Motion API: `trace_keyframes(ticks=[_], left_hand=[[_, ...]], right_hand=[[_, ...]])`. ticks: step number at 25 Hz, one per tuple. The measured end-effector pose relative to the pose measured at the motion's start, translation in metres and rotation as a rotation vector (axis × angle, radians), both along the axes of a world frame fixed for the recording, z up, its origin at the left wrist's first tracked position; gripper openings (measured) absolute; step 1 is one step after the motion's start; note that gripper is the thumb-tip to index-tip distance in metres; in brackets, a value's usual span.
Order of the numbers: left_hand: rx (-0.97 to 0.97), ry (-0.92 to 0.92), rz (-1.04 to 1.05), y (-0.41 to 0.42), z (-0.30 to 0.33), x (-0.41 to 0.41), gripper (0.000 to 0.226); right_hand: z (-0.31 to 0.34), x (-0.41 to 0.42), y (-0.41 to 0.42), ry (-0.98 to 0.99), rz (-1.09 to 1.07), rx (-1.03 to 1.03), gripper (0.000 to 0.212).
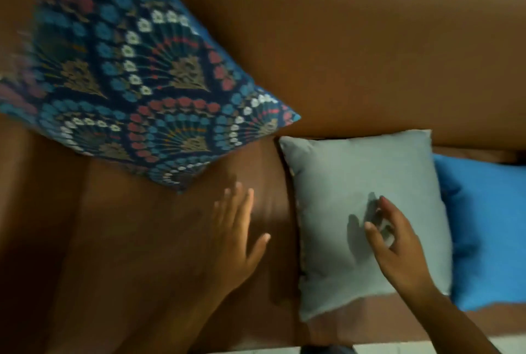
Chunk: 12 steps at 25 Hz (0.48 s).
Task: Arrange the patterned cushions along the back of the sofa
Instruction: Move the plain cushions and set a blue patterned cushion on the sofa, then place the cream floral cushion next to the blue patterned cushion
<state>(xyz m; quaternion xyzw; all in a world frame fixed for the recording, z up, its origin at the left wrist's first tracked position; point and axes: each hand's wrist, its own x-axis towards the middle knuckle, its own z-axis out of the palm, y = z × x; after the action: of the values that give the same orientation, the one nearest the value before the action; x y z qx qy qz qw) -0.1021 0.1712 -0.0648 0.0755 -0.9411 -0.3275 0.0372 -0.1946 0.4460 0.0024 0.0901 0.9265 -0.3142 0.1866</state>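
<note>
A patterned cushion [119, 77] in dark blue with red, white and blue fan motifs leans tilted against the brown sofa back [355, 40] at the left. A plain grey cushion [341, 183] lies flat on the seat, its top edge at the backrest. My left hand [239, 234] hovers flat over the bare seat, fingers spread, holding nothing, just below the patterned cushion's lower corner. My right hand [395, 242] hangs over the grey cushion with fingers curled and apart, casting a shadow on it; it grips nothing.
A plain bright blue cushion [489, 228] lies on the seat to the right of the grey one, partly under it. The brown seat [142, 240] stretches left of the grey cushion. A strip of pale floor [469, 343] shows at the bottom edge.
</note>
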Motion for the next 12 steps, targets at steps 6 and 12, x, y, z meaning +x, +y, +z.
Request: trace_keyframes(ticks=[6,12], left_hand=[[-0.058,-0.208,0.021,0.18,-0.032,-0.075,0.079],[-0.09,-0.311,0.176,0.194,-0.037,-0.072,0.078]], right_hand=[[-0.037,-0.071,0.171,-0.129,0.205,0.081,0.09],[-0.066,-0.071,0.19,-0.303,0.018,-0.297,0.11]])
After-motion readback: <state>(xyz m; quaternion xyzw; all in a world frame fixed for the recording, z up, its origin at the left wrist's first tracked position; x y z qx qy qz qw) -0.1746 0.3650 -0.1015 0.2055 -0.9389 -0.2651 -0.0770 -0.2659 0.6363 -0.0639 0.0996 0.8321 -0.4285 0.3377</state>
